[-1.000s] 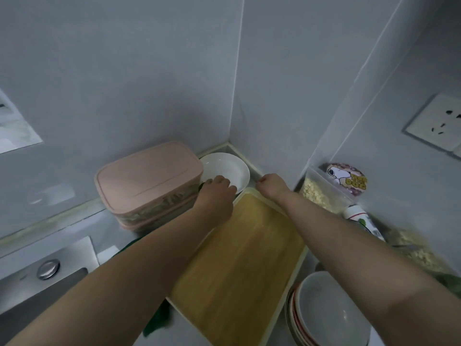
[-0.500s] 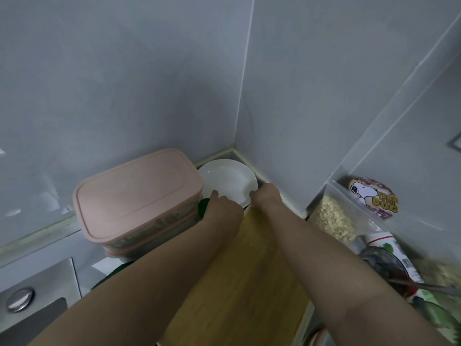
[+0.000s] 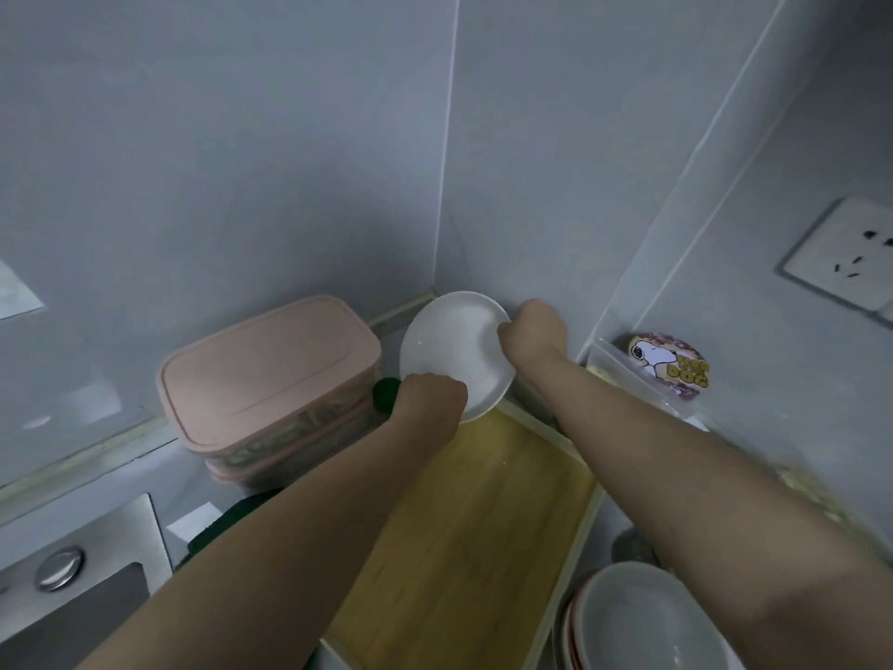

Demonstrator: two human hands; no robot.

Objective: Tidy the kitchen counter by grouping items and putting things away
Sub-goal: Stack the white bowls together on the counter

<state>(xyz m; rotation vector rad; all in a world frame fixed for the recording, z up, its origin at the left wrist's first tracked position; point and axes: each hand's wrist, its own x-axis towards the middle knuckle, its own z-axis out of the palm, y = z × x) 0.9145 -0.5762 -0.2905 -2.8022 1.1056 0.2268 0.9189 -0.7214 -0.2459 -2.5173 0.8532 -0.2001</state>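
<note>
Head view: both hands are closed on the white plate, which sits in the far corner of the tabletop where the two walls meet. The left hand grips its near rim and the right hand pinches its right rim. The plate looks tilted, with its near rim overlapping the far edge of the wooden board; I cannot tell whether it is fully off the surface.

The step in hand seems to be taking the plate out of the corner, probably to group it with the stack of bowls at lower right. The next move calls for raising it clear of the board's raised pale edge, then drawing it back and to the right.

Room is tight at the back. The right hand is almost against the wall, and the pink lidded boxes stand just beside the plate on the left. A dark green object touches the left hand. A clear container with a cartoon-dog lid stands against the right wall, near the right forearm. The open path is up and toward the person, over the board, away from the sink at lower left
</note>
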